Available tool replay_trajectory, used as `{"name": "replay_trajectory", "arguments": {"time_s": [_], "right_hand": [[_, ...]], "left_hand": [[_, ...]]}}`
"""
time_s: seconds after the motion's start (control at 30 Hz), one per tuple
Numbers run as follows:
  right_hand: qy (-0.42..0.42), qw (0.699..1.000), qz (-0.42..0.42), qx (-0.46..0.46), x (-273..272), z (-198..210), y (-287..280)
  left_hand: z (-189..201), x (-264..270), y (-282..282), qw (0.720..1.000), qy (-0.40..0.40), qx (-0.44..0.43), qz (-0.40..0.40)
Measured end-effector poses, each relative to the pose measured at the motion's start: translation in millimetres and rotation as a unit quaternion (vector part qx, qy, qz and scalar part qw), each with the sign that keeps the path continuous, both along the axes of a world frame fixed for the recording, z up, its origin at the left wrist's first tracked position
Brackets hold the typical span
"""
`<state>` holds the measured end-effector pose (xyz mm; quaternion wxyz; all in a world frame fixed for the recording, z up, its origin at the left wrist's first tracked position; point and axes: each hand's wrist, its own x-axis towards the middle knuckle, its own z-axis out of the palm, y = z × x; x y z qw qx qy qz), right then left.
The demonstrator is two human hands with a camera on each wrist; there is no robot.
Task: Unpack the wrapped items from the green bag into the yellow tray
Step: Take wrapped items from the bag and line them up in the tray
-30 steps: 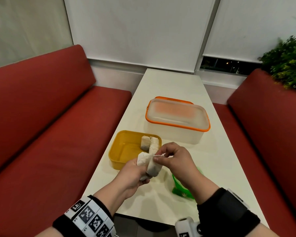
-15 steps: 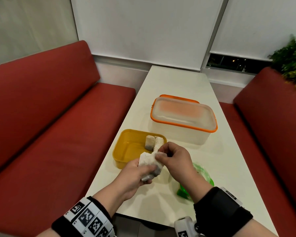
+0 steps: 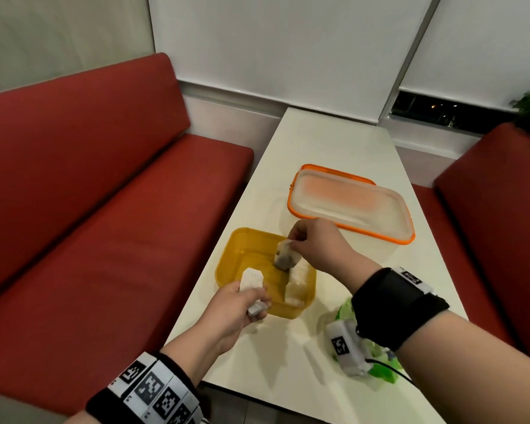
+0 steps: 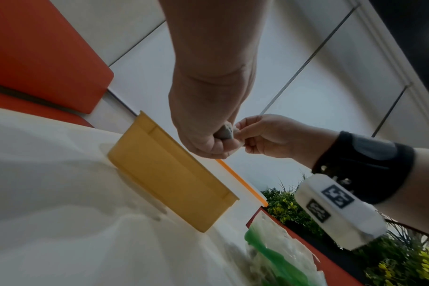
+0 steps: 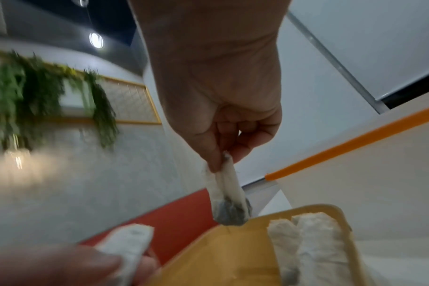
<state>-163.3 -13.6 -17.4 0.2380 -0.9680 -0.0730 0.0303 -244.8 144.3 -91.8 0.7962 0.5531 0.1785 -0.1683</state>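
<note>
Right hand (image 3: 314, 244) pinches a soft, light packet (image 3: 285, 255) by its top over the tray (image 3: 227, 261); left hand (image 3: 239, 307) grips another packet (image 3: 251, 280).

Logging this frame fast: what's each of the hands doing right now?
Left hand: grips a wrapped item at the yellow tray.
Right hand: pinches another wrapped item above the tray.
</note>
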Motion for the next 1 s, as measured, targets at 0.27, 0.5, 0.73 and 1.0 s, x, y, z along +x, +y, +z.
{"name": "replay_trajectory", "arguments": {"time_s": [0.27, 0.5, 0.73, 1.0], "right_hand": [[0.077, 0.990, 0.007, -0.118, 49.1, -46.7, 19.0], [0.075, 0.972, 0.041, -0.219, 60.0, -66.2, 21.6], [0.003, 0.958, 0.078, -0.276, 63.3, -69.1, 17.1], [-0.060, 0.943, 0.135, -0.299, 57.7, -77.0, 15.7]], "left_hand": [[-12.4, 6.7, 22.6, 0.999, 0.017, -0.034, 0.020], [-16.5, 12.8, 25.7, 0.999, 0.041, -0.025, 0.020], [-13.8, 13.4, 26.7, 0.999, 0.038, -0.027, 0.006], [-11.1, 13.9, 26.1, 0.999, 0.041, -0.033, 0.003]]}}
